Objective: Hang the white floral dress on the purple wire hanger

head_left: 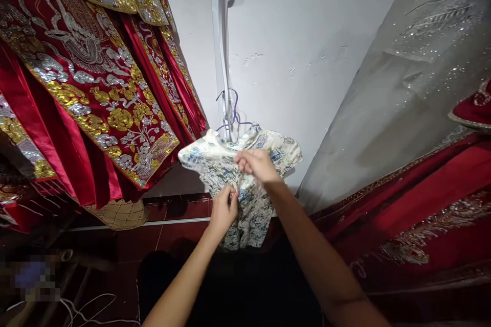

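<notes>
A white garment with a blue and green floral print (255, 217) hangs in front of me, its short sleeves spread to both sides. A purple hanger (235, 118) carries it by the shoulders. My left hand (225, 209) pinches the front of the garment at mid-chest, along a vertical line down its middle. Higher up on the same line, just below the neckline, my right hand (256, 163) is closed with the fingertips on the cloth. Whether a zip or buttons lie under the fingers cannot be made out.
A red costume with gold and silver sequins (123, 112) hangs at left. On the right are a sheer glittery white gown (356, 127) and a beaded red one (433, 199). Behind stands a white wall (291, 25) with a pale upright strip (219, 25). White cables (95, 311) lie lower left.
</notes>
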`<act>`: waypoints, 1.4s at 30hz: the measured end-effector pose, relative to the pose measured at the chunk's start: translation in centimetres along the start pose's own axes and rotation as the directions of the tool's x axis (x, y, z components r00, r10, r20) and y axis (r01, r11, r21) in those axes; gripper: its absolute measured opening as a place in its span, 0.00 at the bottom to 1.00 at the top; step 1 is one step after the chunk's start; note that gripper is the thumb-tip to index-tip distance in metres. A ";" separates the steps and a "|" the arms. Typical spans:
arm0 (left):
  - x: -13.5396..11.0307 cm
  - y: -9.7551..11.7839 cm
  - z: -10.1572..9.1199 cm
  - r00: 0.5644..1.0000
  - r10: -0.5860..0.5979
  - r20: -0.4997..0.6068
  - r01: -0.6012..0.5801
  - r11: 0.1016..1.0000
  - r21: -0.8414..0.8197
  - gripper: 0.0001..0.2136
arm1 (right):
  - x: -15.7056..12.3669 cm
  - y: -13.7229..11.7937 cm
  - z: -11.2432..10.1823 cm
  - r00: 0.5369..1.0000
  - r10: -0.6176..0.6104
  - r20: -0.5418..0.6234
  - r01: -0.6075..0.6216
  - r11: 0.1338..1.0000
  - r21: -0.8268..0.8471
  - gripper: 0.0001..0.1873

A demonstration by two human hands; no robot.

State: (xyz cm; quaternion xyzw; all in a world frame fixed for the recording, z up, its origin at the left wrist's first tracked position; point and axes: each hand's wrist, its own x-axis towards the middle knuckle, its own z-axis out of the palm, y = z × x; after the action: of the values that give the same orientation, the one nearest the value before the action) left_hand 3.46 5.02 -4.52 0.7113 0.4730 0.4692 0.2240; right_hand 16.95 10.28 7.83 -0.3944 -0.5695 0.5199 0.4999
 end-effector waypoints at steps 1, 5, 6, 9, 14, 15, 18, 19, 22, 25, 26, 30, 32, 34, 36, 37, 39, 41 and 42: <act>0.2 -0.1 0.0 0.999 0.019 0.038 -0.020 1.000 0.023 0.07 | 1.1 -1.4 -0.3 0.998 -0.055 -0.039 0.056 0.998 0.025 0.13; 2.3 1.4 -1.9 0.976 0.092 0.197 -0.104 0.993 0.053 0.07 | 2.4 -5.0 0.2 0.976 -0.195 -0.095 0.202 0.977 0.073 0.12; 3.3 2.3 -2.9 0.972 0.119 0.205 -0.128 0.991 0.030 0.06 | 2.0 -5.3 0.6 0.973 -0.214 -0.084 0.219 0.974 0.058 0.12; 7.1 5.8 -6.4 0.978 0.208 -0.001 -0.208 0.978 -0.028 0.10 | 0.3 -5.0 1.3 0.968 -0.241 -0.070 0.241 0.971 -0.013 0.13; 11.9 9.3 -9.9 0.944 0.331 0.019 -0.329 0.928 0.177 0.10 | -0.1 -2.9 1.1 0.957 -0.276 -0.090 0.265 0.957 -0.119 0.15; 12.1 9.4 -10.2 0.934 0.355 0.031 -0.354 0.914 0.198 0.10 | 0.2 -2.1 1.0 0.952 -0.290 -0.093 0.276 0.950 -0.144 0.15; 11.8 9.1 -11.0 0.924 0.366 -0.109 -0.338 0.917 0.213 0.11 | 0.7 0.7 0.8 0.957 -0.266 -0.112 0.238 0.947 -0.216 0.16; 11.5 9.0 -11.4 0.920 0.346 -0.183 -0.307 0.928 0.211 0.11 | 0.7 1.7 0.9 0.962 -0.243 -0.123 0.212 0.951 -0.224 0.16; 10.8 8.7 -12.6 0.910 0.288 -0.297 -0.238 0.951 0.196 0.12 | 0.3 3.1 1.2 0.966 -0.232 -0.113 0.208 0.959 -0.194 0.16; 10.7 8.7 -13.0 0.924 0.330 -0.191 -0.298 0.938 0.179 0.11 | 0.2 2.0 1.8 0.952 -0.307 -0.016 0.303 0.945 -0.122 0.15; 10.7 8.7 -12.9 0.925 0.350 -0.148 -0.326 0.930 0.168 0.11 | 0.3 1.3 1.9 0.943 -0.334 -0.005 0.332 0.938 -0.099 0.14; 10.5 8.7 -12.0 0.929 0.366 -0.057 -0.355 0.924 0.142 0.10 | 1.1 -0.8 2.7 0.910 -0.413 -0.029 0.410 0.909 -0.074 0.16; 10.3 8.8 -11.6 0.933 0.356 -0.051 -0.346 0.928 0.140 0.11 | 1.2 -1.0 3.0 0.896 -0.441 -0.052 0.437 0.896 -0.076 0.15; 10.2 9.0 -11.5 0.931 0.361 -0.060 -0.350 0.926 0.138 0.11 | 1.1 -0.8 3.3 0.891 -0.446 -0.087 0.443 0.895 -0.052 0.14; 10.1 9.2 -11.5 0.925 0.375 -0.064 -0.364 0.921 0.138 0.10 | 0.8 -0.6 3.5 0.897 -0.430 -0.104 0.431 0.902 -0.009 0.14; 10.1 9.3 -11.5 0.923 0.380 -0.057 -0.369 0.919 0.139 0.10 | 0.7 -0.6 3.5 0.901 -0.422 -0.105 0.424 0.905 0.006 0.14; 10.1 9.4 -11.6 0.925 0.380 -0.028 -0.372 0.918 0.139 0.11 | 0.6 -0.8 3.4 0.906 -0.413 -0.094 0.416 0.909 0.016 0.14; 10.0 9.4 -11.5 0.928 0.372 -0.006 -0.368 0.920 0.137 0.11 | 0.6 -1.0 3.4 0.907 -0.412 -0.085 0.415 0.910 0.013 0.12; 9.9 9.4 -11.4 0.929 0.371 -0.007 -0.367 0.921 0.135 0.11 | 0.7 -0.9 3.3 0.907 -0.412 -0.090 0.415 0.910 0.007 0.11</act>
State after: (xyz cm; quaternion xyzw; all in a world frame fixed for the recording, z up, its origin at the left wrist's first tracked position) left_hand -1.11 8.13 12.38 0.7930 0.3640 0.4825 0.0767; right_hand 13.62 10.18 8.95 -0.2807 -0.6112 0.3918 0.6278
